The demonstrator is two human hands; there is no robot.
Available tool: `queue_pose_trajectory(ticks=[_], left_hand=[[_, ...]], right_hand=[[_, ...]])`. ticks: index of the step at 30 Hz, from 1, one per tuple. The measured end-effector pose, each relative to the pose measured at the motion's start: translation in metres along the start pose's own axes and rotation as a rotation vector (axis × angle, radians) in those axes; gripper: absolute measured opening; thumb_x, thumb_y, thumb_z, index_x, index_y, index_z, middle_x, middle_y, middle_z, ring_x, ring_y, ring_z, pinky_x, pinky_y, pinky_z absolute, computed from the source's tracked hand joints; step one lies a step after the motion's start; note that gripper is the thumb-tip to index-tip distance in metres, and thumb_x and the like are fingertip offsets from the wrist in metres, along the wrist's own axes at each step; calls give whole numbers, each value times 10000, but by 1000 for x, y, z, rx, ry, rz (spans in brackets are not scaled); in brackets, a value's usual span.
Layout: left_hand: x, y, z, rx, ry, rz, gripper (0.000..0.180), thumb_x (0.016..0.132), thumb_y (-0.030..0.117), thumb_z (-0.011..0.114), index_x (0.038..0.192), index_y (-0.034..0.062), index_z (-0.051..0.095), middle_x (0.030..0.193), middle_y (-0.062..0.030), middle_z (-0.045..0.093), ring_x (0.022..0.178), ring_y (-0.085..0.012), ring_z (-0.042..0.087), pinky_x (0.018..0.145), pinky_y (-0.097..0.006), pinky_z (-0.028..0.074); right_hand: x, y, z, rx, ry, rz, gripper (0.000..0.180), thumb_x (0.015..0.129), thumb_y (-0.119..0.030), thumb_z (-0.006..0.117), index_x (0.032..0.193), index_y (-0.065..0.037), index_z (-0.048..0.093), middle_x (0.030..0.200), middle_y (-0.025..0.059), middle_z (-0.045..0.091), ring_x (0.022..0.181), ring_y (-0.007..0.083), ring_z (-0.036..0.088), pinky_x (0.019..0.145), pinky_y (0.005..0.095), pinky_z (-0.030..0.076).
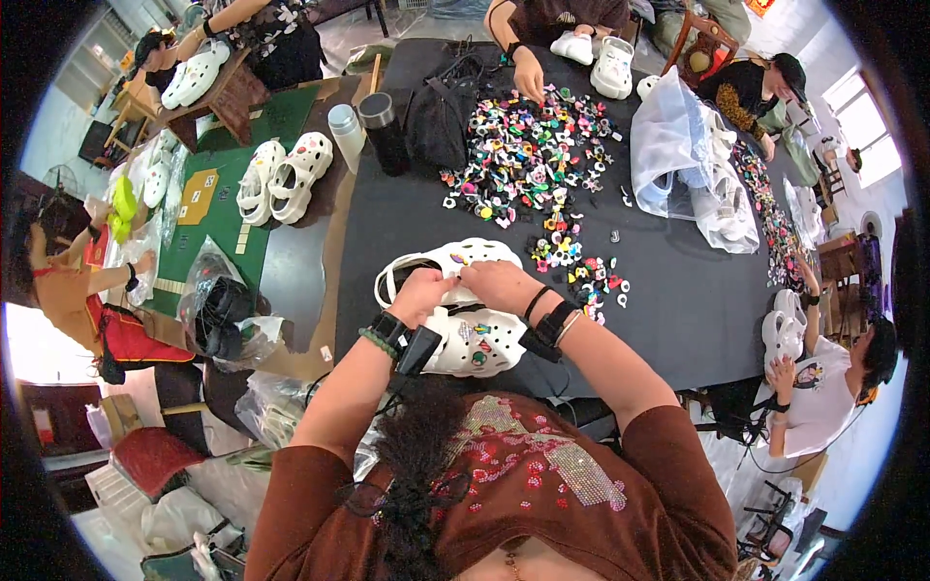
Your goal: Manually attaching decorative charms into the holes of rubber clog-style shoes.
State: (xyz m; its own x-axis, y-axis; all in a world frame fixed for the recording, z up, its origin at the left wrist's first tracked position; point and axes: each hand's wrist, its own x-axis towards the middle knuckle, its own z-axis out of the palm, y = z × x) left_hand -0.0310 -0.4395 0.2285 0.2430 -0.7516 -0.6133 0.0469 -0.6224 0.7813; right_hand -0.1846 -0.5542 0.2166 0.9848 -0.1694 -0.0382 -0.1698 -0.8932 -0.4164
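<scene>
Right now both hands meet over a white clog [455,266] lying on the black table [697,300] just in front of the person. The left hand [422,293] grips the shoe's upper with its fingers curled tight around it, holding it steady. The right hand [496,284] is pinched narrow against the top of the same shoe, fingertips pressed together as if on something small; whether a charm sits between them I cannot tell, since the fingers hide it. A second white clog [477,344] lies touching the first, nearer the body, with a few coloured charms already set in its holes.

Just beyond the right hand a small scatter of charms [581,271] lies on the table, and a far bigger pile of charms [528,155] spreads farther back, where another person's hand [529,79] picks through it. A white plastic bag [678,160] sits to the right of that pile.

To do this step well, I judge the left hand should keep the upper braced from beneath so it does not cave in, while the right thumb pushes straight down on the hole rather than at a slant. Pressing crooked could bend the charm's stem or let it pop out. Keeping the shoe flat against the table would help too.
</scene>
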Motion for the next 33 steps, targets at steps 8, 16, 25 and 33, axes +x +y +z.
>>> queue_pose_trajectory(ticks=[8,16,25,33], left_hand=[[14,-6,-5,61,-23,-59,236,865,239,636,773,22,633,613,20,500,483,-67,403,398,-288,288],[-7,23,2,61,-88,-39,239,820,161,659,957,-34,652,771,-32,624,646,-104,555,559,-273,430],[-3,14,4,175,-25,21,226,742,93,683,926,-37,669,823,-55,652,719,-130,584,651,-293,456],[26,-18,4,129,-49,56,217,790,99,681,960,-32,650,841,-39,627,718,-125,537,667,-298,439]], right_hand=[[1,12,8,192,21,29,195,937,-212,461,919,-48,564,832,157,610,826,353,608,733,447,475],[6,23,8,301,-15,18,224,946,-262,466,901,-54,535,794,172,594,790,385,587,708,477,447],[10,22,5,233,-38,19,258,938,-296,445,883,-68,553,792,178,625,774,388,602,702,496,456],[16,30,4,281,-65,-19,234,950,-296,463,924,-77,541,800,174,601,786,375,594,701,474,450]])
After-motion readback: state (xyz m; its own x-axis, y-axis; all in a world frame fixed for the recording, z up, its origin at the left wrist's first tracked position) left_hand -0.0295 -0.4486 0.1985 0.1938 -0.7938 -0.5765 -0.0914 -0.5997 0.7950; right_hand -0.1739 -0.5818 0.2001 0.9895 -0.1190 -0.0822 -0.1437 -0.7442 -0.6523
